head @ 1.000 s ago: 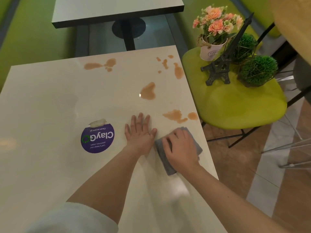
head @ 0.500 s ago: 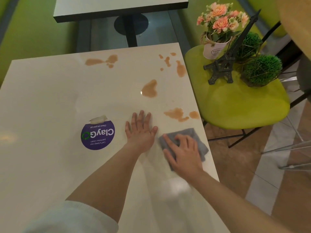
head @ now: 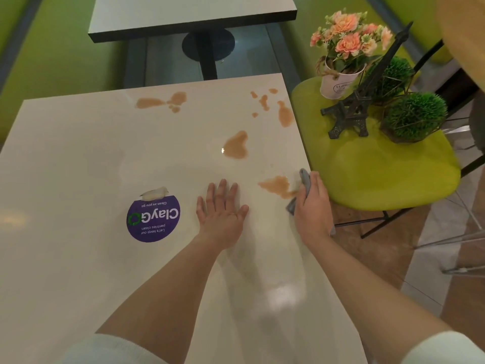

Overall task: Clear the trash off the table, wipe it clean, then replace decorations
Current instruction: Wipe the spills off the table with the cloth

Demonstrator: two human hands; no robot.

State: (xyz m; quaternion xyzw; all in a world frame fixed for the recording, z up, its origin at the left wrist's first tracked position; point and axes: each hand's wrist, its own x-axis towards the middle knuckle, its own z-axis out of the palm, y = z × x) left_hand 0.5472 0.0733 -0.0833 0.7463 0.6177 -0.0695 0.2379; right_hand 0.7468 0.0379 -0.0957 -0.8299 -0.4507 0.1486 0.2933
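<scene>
Head view, stained table [head: 78, 158], green chair [head: 380, 174]

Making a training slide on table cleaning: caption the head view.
Right hand wipes grey cloth into brown spill; left hand flat on table.

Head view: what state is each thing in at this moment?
Table: stained, brown spills unwiped.
Grey cloth: gripped, at the nearest spill.
Right hand: holding the cloth.
Left hand: flat on table.
Purple sticker: top edge peeling.
Decorations: upright on green chair.
</scene>
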